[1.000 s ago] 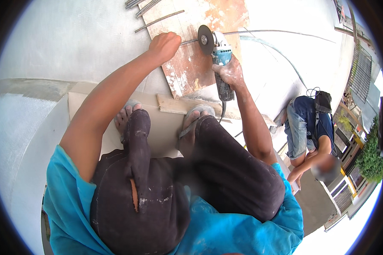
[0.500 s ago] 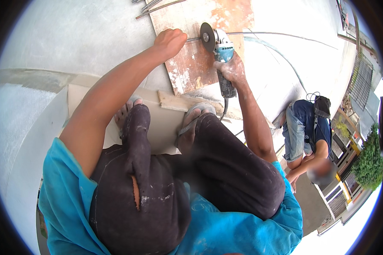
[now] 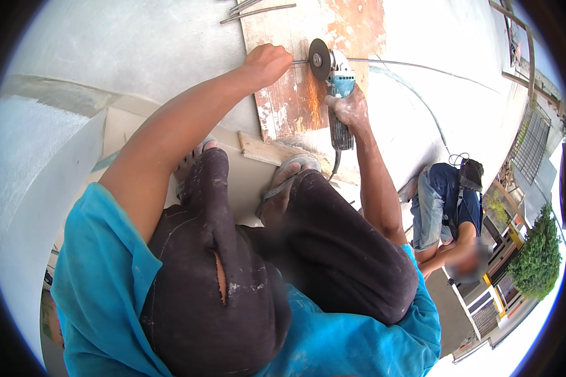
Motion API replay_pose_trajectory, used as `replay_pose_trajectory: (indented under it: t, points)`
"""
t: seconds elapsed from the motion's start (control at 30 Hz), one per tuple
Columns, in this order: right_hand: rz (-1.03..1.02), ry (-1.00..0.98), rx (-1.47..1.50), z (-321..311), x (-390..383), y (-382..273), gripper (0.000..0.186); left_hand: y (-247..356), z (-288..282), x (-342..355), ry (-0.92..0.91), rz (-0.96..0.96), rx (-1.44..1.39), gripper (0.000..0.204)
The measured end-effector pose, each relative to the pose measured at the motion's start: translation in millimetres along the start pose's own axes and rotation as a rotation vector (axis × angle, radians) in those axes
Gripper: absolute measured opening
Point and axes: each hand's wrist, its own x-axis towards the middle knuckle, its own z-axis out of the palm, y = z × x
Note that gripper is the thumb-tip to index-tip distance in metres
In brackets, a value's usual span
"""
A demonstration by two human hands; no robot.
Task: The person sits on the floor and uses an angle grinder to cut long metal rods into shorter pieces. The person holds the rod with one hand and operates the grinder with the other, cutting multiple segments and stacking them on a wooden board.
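Note:
My right hand [image 3: 349, 108] is wrapped round the body of a teal and black angle grinder [image 3: 341, 81]. The grinder's dark cutting disc [image 3: 319, 60] meets a thin metal rod [image 3: 409, 63], and orange sparks [image 3: 313, 100] spray down from it toward me. Just left of the disc, my left hand [image 3: 269, 65] is closed round the rod's near end. Beneath the rod lies a worn, paint-spattered wooden board [image 3: 277, 110]. The grinder's cord [image 3: 336, 162] drops from the handle's end past my sandalled foot [image 3: 289, 176].
Several short rods [image 3: 258, 14] lie at the board's far left. A narrow plank [image 3: 264, 149] sits by my feet. A pale hose [image 3: 415, 94] curves over the floor on the right. Another person [image 3: 446, 201] bends over at the right, with a metal mesh [image 3: 530, 141] beyond.
Sparks now fly from the cutting disc, where none showed before. The whole view has shifted slightly, while both hands keep their grip on the rod and the grinder.

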Motion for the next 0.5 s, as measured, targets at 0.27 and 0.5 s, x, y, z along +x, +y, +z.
replay_pose_trajectory:
  t: [0.27,0.5]
  points:
    - [-0.031,0.021,-0.008,3,4,9,0.065,-1,3,-5,0.138,0.032,-0.044,0.011]
    - [-0.050,0.021,-0.028,8,8,25,0.065,4,-9,-6,0.053,0.014,-0.061,0.010]
